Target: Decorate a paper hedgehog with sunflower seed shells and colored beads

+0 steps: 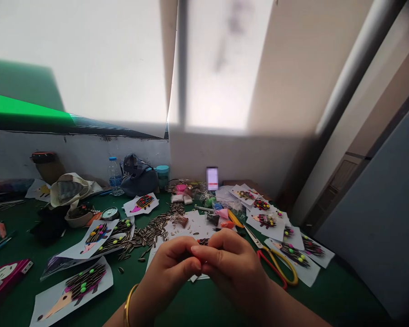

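Note:
My left hand (pixel 172 265) and my right hand (pixel 233 261) meet at their fingertips near the table's front middle. Both have their fingers curled and pressed together; whatever they pinch is hidden between them. Behind the fingers, white paper (pixel 189 227) lies flat with a few seeds on it, and a small dark, reddish decorated piece (pixel 203 241) shows partly just above my fingertips. A heap of striped seeds (pixel 152 231) spreads to the left of the paper. Scissors with red and yellow handles (pixel 276 268) lie to the right of my right hand.
Hedgehog pictures covered with seeds lie at left (pixel 59 302) and right (pixel 289 254). Behind stand a phone (pixel 212 178), a water bottle (pixel 115 177), a dark bag (pixel 139 177) and a teal-lidded jar (pixel 162 177). A pink device (pixel 8 279) is at far left.

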`<state>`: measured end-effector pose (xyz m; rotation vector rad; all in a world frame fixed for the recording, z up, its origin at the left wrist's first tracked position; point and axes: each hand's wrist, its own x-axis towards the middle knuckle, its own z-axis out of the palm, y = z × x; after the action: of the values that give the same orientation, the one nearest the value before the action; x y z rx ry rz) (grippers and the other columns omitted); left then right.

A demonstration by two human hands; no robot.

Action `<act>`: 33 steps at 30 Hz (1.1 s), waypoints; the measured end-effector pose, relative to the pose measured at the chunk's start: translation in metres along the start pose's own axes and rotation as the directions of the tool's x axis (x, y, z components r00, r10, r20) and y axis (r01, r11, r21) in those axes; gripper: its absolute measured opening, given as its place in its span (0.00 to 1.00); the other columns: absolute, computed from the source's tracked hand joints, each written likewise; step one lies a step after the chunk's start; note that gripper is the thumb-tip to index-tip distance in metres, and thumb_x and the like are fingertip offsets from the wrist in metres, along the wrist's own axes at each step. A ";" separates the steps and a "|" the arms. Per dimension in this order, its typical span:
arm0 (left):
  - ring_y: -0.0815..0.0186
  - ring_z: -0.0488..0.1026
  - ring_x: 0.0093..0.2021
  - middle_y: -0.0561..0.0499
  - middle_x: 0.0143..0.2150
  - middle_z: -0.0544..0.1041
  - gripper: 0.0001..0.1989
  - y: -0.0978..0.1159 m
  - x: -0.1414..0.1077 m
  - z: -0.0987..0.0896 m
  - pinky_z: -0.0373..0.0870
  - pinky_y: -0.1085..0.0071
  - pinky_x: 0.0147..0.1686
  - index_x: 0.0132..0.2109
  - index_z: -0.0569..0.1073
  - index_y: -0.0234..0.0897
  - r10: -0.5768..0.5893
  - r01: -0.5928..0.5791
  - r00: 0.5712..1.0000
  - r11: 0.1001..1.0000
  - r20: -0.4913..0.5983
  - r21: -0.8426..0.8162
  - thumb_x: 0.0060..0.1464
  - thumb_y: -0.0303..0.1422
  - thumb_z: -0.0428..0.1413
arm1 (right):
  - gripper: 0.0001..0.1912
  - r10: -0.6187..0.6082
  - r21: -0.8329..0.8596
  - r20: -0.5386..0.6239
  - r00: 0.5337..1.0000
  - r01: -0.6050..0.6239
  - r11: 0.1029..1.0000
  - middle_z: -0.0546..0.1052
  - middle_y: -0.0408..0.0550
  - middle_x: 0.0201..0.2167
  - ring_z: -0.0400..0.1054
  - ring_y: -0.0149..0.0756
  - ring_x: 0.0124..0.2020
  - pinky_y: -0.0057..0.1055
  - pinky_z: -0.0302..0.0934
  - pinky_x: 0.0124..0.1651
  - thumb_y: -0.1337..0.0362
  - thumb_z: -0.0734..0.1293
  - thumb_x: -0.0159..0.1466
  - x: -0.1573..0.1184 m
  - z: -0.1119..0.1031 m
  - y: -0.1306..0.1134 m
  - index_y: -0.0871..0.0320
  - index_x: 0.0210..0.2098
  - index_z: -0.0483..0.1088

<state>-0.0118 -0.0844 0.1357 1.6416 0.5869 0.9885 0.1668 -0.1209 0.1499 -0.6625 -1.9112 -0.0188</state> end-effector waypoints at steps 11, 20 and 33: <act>0.69 0.67 0.27 0.52 0.25 0.72 0.20 -0.006 0.002 0.004 0.65 0.74 0.28 0.30 0.74 0.33 -0.031 0.028 0.999 0.997 -0.041 -0.075 0.51 0.48 0.60 | 0.10 0.125 0.079 0.007 0.992 -0.125 0.989 0.70 0.44 0.29 0.65 0.30 0.29 0.28 0.64 0.31 0.63 0.68 0.64 -0.005 0.006 0.005 0.53 0.45 0.75; 0.65 0.72 0.37 0.49 0.34 0.77 0.10 -0.020 0.007 0.003 0.69 0.69 0.41 0.37 0.78 0.34 -0.080 0.069 0.995 0.980 -0.052 -0.189 0.54 0.38 0.60 | 0.18 0.085 -0.001 -0.013 0.996 -0.085 0.996 0.69 0.45 0.30 0.64 0.32 0.30 0.29 0.63 0.31 0.69 0.64 0.65 -0.009 0.008 0.014 0.51 0.54 0.71; 0.68 0.66 0.30 0.51 0.27 0.71 0.17 -0.012 0.002 0.003 0.64 0.73 0.31 0.29 0.75 0.33 -0.012 0.010 0.999 0.998 -0.041 -0.055 0.52 0.44 0.60 | 0.12 0.056 0.002 -0.025 0.998 -0.056 0.998 0.69 0.44 0.28 0.64 0.30 0.29 0.28 0.63 0.31 0.65 0.66 0.64 -0.008 0.006 0.008 0.52 0.48 0.75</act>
<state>-0.0064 -0.0806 0.1245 1.5709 0.5908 1.0236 0.1677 -0.1156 0.1378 -0.7116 -1.8674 0.0101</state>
